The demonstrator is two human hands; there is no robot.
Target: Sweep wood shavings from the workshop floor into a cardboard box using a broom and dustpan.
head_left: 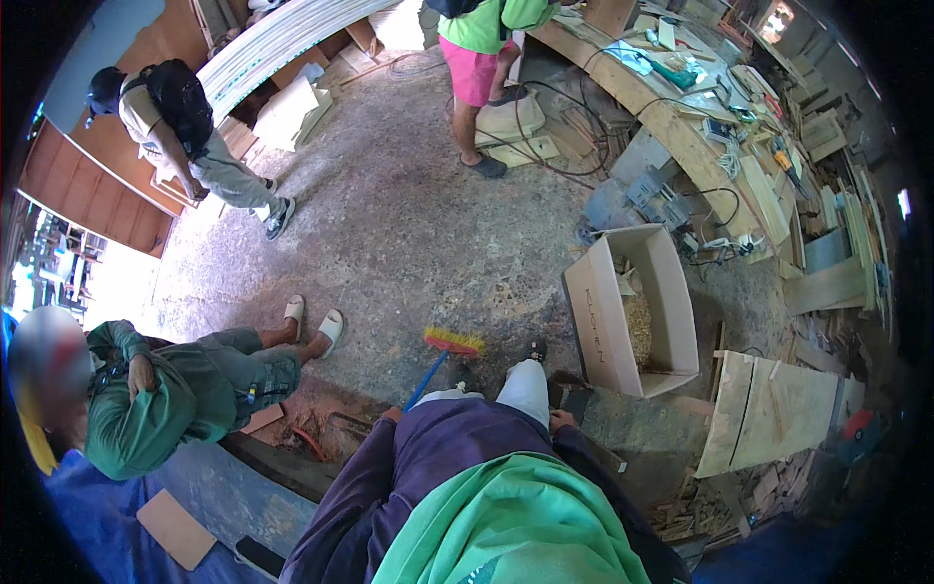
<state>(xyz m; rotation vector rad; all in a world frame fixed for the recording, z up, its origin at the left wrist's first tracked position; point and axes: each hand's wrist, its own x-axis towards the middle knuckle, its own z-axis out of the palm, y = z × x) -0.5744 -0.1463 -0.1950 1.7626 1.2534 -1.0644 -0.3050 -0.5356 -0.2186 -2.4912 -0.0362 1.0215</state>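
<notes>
A broom with a blue handle point(426, 381) and a head of yellow and red bristles point(453, 341) slants in front of my legs, its bristles on the floor. My left hand point(392, 415) is closed around the handle near its upper visible end, partly covered by the sleeve. By my right thigh hangs my right hand point(561, 419). Its fingers are too small and shaded to make out. Ahead and to the right of that hand stands a tall open cardboard box point(603, 316) with wood shavings point(637, 321) inside.
One person point(185, 389) in green stands close on the left; another point(185, 136) with a backpack is farther off. A third person point(474, 68) in pink shorts stands by the cluttered workbench point(671, 127). Cables point(584, 107) lie near it. Wooden boards point(769, 409) and scraps are at right.
</notes>
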